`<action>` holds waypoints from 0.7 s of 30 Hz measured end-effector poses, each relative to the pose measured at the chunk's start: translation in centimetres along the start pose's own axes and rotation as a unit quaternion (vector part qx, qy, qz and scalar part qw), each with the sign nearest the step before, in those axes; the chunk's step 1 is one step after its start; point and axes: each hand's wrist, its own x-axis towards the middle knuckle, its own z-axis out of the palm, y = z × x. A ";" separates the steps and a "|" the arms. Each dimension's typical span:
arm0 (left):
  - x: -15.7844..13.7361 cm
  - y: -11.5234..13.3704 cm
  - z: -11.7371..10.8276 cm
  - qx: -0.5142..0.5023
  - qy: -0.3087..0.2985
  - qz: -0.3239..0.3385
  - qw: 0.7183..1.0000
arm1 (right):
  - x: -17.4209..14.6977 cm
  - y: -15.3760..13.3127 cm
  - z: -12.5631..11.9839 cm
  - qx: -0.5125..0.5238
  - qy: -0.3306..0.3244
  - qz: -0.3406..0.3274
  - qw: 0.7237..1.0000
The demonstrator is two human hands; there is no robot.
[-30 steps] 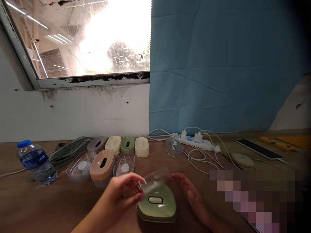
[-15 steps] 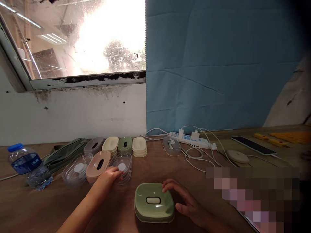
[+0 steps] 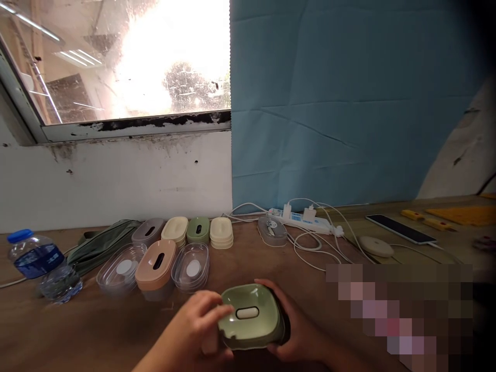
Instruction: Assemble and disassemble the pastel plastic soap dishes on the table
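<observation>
A glossy green lidded box (image 3: pixel 253 328), with a pale oval piece in its lid's middle, is tilted slightly in front of me. My right hand (image 3: pixel 294 330) wraps round its right side, fingers behind and thumb at the front. At the left edge, my left hand (image 3: pixel 203 320) closes on the box, a finger reaching over the lid. The underside of the box is hidden. Clear plastic containers (image 3: pixel 191 271) and a peach lidded box (image 3: pixel 157 264) stand beyond my left hand.
Cream lids (image 3: pixel 221 232), a small green box (image 3: pixel 198 231) and a mauve box (image 3: pixel 148 231) line the back. A water bottle (image 3: pixel 39 258) and dark green pouch (image 3: pixel 101 248) lie left. Right are a power strip (image 3: pixel 310 222), looping cables, a phone (image 3: pixel 401 230) and a round pad (image 3: pixel 375 246).
My left hand has moved right, from the clear containers to the green box. My right hand has closed round the box's right side, and the box is turned and tilted slightly.
</observation>
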 end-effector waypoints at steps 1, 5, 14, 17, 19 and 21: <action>0.0 0.6 0.7 -0.023 -0.024 0.031 0.999 | -0.1 0.1 0.0 0.020 0.017 -0.011 1.000; 0.1 1.1 3.1 -0.098 -0.035 0.030 0.994 | -0.2 0.9 0.1 0.084 0.076 -0.035 0.993; 1.6 1.9 2.7 -0.234 0.017 -0.094 0.967 | 0.9 0.9 -0.7 0.285 0.094 0.002 0.954; 2.7 2.7 1.7 -0.249 0.045 -0.101 0.962 | 1.1 1.4 -0.9 0.297 0.122 -0.012 0.947; 3.5 2.7 0.7 -0.243 0.078 -0.115 0.960 | 1.2 2.0 -1.1 0.310 0.157 -0.016 0.937; 4.8 1.9 -0.5 -0.214 0.123 -0.132 0.960 | 1.4 2.5 -1.4 0.306 0.196 -0.005 0.932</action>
